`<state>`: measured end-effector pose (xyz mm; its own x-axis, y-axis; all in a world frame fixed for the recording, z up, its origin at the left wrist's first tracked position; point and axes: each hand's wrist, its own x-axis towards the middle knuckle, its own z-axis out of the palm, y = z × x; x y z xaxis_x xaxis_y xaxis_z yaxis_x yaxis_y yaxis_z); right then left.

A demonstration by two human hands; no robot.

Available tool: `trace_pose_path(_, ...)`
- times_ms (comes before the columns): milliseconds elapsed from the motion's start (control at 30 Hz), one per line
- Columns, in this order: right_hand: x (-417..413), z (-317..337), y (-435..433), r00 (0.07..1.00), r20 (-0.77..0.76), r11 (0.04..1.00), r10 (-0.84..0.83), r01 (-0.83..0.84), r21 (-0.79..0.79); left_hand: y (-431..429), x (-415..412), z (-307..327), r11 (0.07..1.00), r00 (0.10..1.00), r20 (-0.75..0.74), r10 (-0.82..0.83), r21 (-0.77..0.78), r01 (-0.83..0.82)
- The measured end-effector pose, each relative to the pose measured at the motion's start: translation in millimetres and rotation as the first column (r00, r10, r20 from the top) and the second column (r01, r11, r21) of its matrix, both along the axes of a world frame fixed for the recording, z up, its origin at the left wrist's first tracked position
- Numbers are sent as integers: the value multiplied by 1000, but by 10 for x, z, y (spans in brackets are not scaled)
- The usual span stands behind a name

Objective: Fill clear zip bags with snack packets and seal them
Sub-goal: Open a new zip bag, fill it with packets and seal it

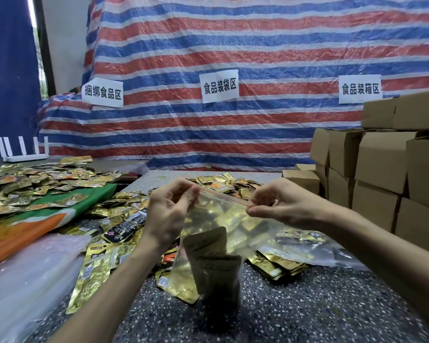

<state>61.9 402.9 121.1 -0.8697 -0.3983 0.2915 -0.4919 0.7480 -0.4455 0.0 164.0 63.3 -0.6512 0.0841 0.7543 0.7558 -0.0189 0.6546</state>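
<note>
The person holds a clear zip bag (216, 243) up over the near middle of the speckled surface (307, 305). The left hand (169, 209) has its grip pinched on the left end of the bag's red zip strip, and the right hand (278, 204) pinches the right end between thumb and forefinger. Dark packets (216, 273) hang inside the bag; I cannot tell whether the strip is pressed closed. Loose gold snack packets (104, 263) lie heaped beneath and to the left, with more at the far left. A filled bag (295, 246) lies just right of the hands. Cardboard boxes (382, 169) are stacked at the right, in front of a striped tarp (233, 58) bearing paper signs (220, 85).
</note>
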Motion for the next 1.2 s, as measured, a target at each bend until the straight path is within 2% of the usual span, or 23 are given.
trace_pose_path(467,70,-89,318,998,44,998,-54,56,-37,-76,-113,-44,999,999,27,25,42,-26)
trace_pose_path(600,99,-99,364,997,35,997,-71,71,-2,-79,-123,-52,999,999,23,31,38,-32)
trace_pose_path(733,110,-106,387,994,-24,994,-103,103,30,-64,-131,-56,999,999,21,39,34,-39)
trace_pose_path(967,173,-24,366,975,-181,965,-130,166,202,-77,-151,-82,998,998,20,59,27,-59)
trace_pose_path(1033,190,-1,364,979,-176,984,-106,128,123,-53,-168,-101,996,997,31,76,39,-77)
trace_pose_path(1100,184,-60,331,992,-95,993,-86,78,-84,14,-180,-146,993,994,62,90,70,-94)
trace_pose_path(1200,140,-325,194,990,134,895,-39,94,-437,175,-162,-256,992,990,129,52,104,-65)
